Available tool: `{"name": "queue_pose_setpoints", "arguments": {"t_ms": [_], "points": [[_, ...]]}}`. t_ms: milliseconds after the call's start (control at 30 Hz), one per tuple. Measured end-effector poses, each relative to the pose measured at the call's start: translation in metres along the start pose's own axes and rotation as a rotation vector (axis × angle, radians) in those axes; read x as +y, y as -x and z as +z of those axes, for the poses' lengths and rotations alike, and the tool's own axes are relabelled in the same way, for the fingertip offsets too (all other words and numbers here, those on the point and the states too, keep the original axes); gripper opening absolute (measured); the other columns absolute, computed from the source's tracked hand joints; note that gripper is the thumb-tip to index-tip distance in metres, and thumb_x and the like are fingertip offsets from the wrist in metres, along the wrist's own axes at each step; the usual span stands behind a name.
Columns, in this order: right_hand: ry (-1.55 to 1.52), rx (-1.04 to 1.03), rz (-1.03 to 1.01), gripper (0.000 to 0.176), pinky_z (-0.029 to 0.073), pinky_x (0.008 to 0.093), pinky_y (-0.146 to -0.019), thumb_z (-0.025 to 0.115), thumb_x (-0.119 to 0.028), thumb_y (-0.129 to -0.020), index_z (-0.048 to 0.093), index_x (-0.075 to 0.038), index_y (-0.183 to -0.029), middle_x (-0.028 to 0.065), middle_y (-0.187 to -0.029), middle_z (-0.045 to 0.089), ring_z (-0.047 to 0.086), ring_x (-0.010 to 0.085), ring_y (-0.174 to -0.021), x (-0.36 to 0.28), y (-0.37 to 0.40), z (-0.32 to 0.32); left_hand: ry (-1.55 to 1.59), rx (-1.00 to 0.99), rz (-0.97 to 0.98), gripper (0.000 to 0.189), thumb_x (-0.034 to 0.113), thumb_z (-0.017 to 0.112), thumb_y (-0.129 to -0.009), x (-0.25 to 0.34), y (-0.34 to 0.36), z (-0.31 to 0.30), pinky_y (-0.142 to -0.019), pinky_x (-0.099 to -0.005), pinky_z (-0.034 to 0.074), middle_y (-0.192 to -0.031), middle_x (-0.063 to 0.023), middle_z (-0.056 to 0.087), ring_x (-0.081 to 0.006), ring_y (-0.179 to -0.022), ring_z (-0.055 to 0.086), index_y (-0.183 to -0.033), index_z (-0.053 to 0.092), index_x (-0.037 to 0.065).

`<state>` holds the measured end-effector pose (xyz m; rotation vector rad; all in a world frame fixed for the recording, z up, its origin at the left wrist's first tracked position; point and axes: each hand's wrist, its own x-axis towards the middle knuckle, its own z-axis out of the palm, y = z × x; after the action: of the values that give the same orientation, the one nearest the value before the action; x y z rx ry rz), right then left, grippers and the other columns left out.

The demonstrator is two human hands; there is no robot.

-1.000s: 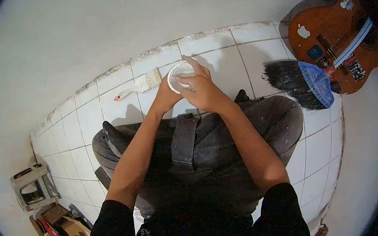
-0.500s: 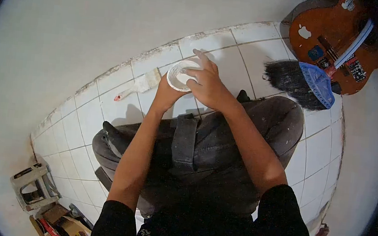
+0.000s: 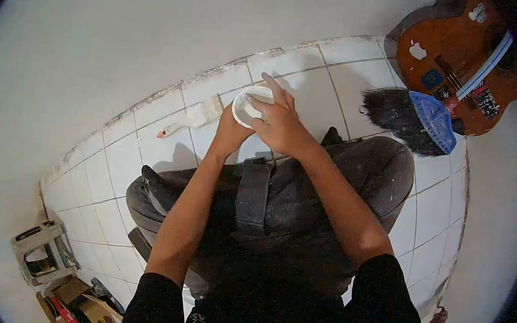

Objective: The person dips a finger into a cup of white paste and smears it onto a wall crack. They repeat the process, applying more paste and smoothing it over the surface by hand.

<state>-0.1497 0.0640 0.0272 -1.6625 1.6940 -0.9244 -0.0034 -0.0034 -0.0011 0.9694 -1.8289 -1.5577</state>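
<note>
A white plastic cup (image 3: 238, 123) with a whitish inside is held above the tiled floor, its mouth facing up toward me. My left hand (image 3: 232, 133) wraps round its left and lower side. Over the right part of the mouth is my right hand (image 3: 282, 125), fingers apart: one stretches past the far rim, while another and the thumb hang over the opening. Whether those fingertips touch the inside is hard to see. Left of the cup, a paintbrush (image 3: 198, 116) with pale bristles and a red-tipped white handle lies on the tiles.
A blue broom head (image 3: 431, 121) with black bristles and an orange-brown guitar (image 3: 429, 69) with stickers are at the upper right. At the lower left stand a worn stool (image 3: 44, 253) and a cardboard box (image 3: 98, 311) of items. A wall (image 3: 139, 38) runs along the far floor edge.
The view has shifted slightly. My right hand has moved a little over the cup, its fingers changing position at the mouth. The left hand keeps its hold on the cup.
</note>
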Motion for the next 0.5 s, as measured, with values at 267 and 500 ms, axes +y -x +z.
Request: {"name": "queue_pose_setpoints", "arguments": {"t_ms": [267, 500], "points": [[-0.061, -0.007, -0.038, 0.043, 0.021, 0.0490, -0.115, 0.059, -0.016, -0.082, 0.066, -0.007, -0.123, 0.0271, -0.152, 0.026, 0.027, 0.0444, -0.138, 0.008, -0.003, 0.001, 0.048, -0.023, -0.008, 0.051, 0.009, 0.080, -0.074, -0.004, -0.002, 0.000, -0.089, -0.0310, 0.050, -0.113, -0.0081, 0.066, -0.0160, -0.102, 0.061, -0.120, 0.059, 0.001], [-0.041, 0.014, 0.064, 0.040, 0.027, 0.0564, -0.112, 0.057, -0.022, -0.083, 0.069, -0.011, -0.119, 0.0214, -0.154, 0.022, 0.026, 0.0486, -0.136, 0.021, -0.005, -0.007, 0.083, 0.021, -0.057, 0.054, 0.010, 0.083, -0.072, 0.001, -0.001, 0.002, -0.090, -0.0314, 0.050, -0.112, -0.0081, 0.067, -0.0163, -0.103, 0.062, -0.120, 0.059, 0.001]]}}
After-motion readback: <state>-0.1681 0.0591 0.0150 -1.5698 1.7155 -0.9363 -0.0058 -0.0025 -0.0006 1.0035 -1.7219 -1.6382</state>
